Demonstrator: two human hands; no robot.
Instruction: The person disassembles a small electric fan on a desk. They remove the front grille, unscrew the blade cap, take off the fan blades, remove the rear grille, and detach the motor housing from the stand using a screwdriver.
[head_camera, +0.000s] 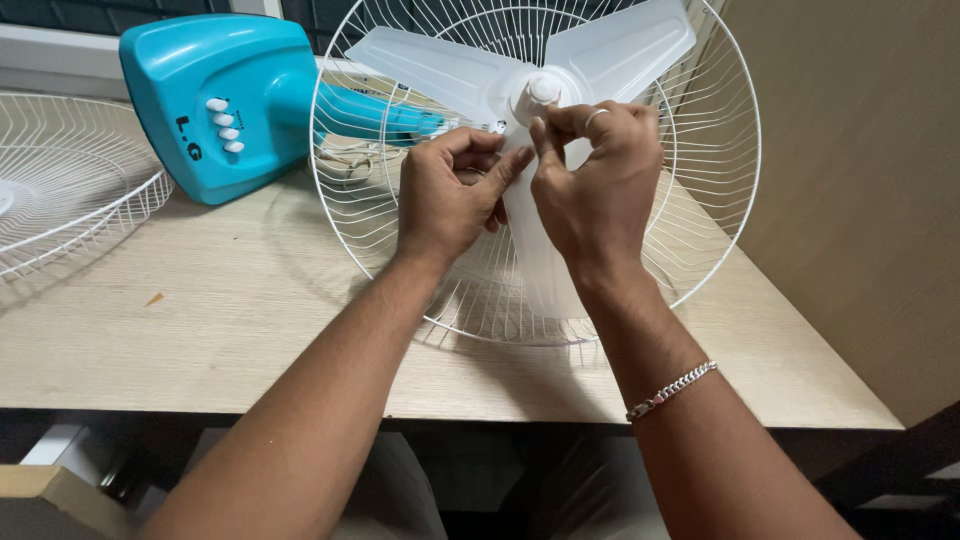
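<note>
A table fan lies on its side on a wooden table (200, 330). Its turquoise base (215, 100) with white buttons points to the left. The white wire rear guard (715, 200) stands upright, with a translucent white three-blade propeller (440, 65) in front of it. My left hand (450, 195) grips the hub area of the blade from the left. My right hand (595, 185) pinches the white spinner cap (543, 92) at the blade's centre with thumb and forefinger. A ring and a silver bracelet are on my right hand and wrist.
A second white wire guard (70, 180) lies flat at the table's left edge. A tan wall panel (860, 200) rises close on the right. The table's front edge runs just under my forearms.
</note>
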